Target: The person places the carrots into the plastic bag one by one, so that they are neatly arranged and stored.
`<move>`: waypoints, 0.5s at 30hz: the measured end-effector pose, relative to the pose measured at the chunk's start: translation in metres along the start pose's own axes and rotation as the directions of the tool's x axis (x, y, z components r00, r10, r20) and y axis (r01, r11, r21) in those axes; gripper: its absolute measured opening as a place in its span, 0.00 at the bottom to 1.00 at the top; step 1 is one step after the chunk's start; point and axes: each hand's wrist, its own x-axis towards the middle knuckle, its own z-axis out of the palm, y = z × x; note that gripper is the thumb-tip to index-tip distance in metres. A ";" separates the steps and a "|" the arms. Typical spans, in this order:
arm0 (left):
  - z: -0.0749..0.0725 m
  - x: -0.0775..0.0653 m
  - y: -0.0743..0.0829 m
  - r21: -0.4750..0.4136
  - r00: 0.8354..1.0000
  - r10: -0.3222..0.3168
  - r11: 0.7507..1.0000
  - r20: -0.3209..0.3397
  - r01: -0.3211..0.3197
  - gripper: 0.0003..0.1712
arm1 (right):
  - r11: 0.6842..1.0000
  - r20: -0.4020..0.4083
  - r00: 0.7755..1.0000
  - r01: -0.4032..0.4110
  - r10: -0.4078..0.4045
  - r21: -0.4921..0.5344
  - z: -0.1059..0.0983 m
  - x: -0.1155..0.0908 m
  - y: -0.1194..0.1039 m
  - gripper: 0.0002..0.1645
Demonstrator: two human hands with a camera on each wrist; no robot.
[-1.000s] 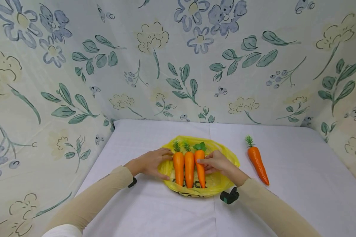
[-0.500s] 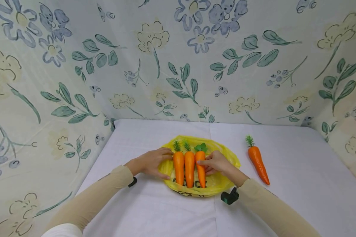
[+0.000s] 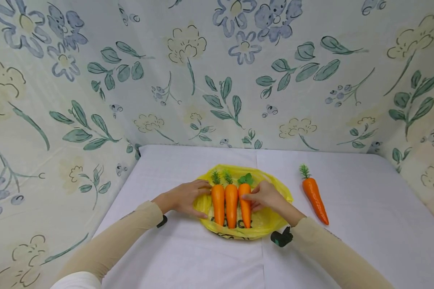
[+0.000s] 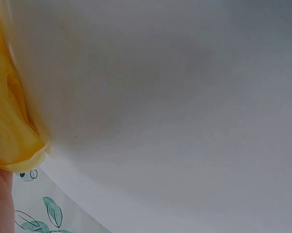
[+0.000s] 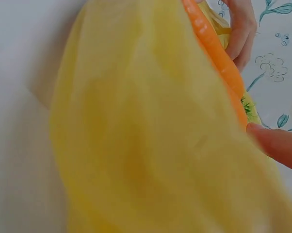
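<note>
A yellow plastic bag (image 3: 235, 233) with black print lies spread on the table, its mouth facing up. Inside it, three orange carrots lie side by side: a left carrot (image 3: 218, 204), a middle carrot (image 3: 231, 206) and a right carrot (image 3: 246, 214), green tops toward the back. My left hand (image 3: 186, 197) holds the bag's left edge, fingers over the rim and thumb toward the front. With thumb and fingers my right hand (image 3: 269, 196) pinches the right carrot. In the right wrist view the bag's side (image 5: 136, 121) hides most of the hand; the thumb (image 5: 277, 145) shows.
Another carrot (image 3: 315, 200) lies on the white table cloth (image 3: 365, 192), right of the bag and beside the right forearm. A floral curtain (image 3: 217, 100) rises behind the table and along its left side.
My right hand and the right carrot have shifted very slightly to the right. The left hand, the bag and the other carrots stay where they were.
</note>
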 end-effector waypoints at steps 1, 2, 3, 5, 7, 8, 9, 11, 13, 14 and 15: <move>0.000 0.000 0.000 0.001 1.000 -0.002 1.000 0.002 0.002 0.51 | 1.000 -0.002 1.000 0.007 -0.007 -0.010 -0.001 0.000 -0.001 0.18; -0.001 0.000 0.000 0.004 1.000 -0.005 1.000 0.004 0.005 0.51 | 1.000 -0.005 1.000 0.013 -0.013 -0.015 -0.003 -0.001 -0.002 0.18; -0.001 0.000 0.001 0.004 1.000 -0.006 1.000 0.007 0.006 0.51 | 1.000 -0.006 1.000 0.016 -0.016 -0.015 -0.004 -0.001 -0.003 0.18; -0.001 0.000 0.001 0.004 1.000 -0.009 1.000 0.013 0.009 0.52 | 1.000 -0.006 1.000 0.023 -0.023 -0.008 -0.008 -0.003 -0.005 0.18; -0.001 0.000 0.001 0.004 1.000 -0.012 1.000 0.018 0.012 0.52 | 0.999 -0.002 1.000 0.030 -0.030 0.011 -0.014 -0.004 -0.009 0.19; -0.001 0.000 0.001 0.004 1.000 -0.012 1.000 0.020 0.012 0.52 | 0.999 -0.003 0.999 0.034 -0.034 0.029 -0.017 -0.005 -0.012 0.20; -0.001 0.000 0.001 0.005 1.000 -0.012 1.000 0.020 0.012 0.52 | 0.998 -0.002 0.999 0.037 -0.037 0.041 -0.021 -0.005 -0.014 0.21; -0.002 0.000 0.001 0.005 1.000 -0.010 1.000 0.017 0.010 0.52 | 0.996 0.004 0.999 0.044 -0.045 0.076 -0.030 -0.006 -0.018 0.23; -0.002 -0.001 0.001 0.001 1.000 -0.008 1.000 0.012 0.008 0.51 | 0.991 0.003 0.999 0.043 -0.044 0.124 -0.039 -0.007 -0.021 0.25; -0.002 -0.001 0.001 0.002 1.000 -0.007 1.000 0.011 0.007 0.51 | 0.988 0.001 0.999 0.042 -0.043 0.148 -0.043 -0.007 -0.022 0.26; -0.002 -0.001 0.002 -0.001 1.000 -0.007 1.000 0.010 0.007 0.51 | 0.985 0.001 0.999 0.044 -0.045 0.166 -0.048 -0.008 -0.023 0.28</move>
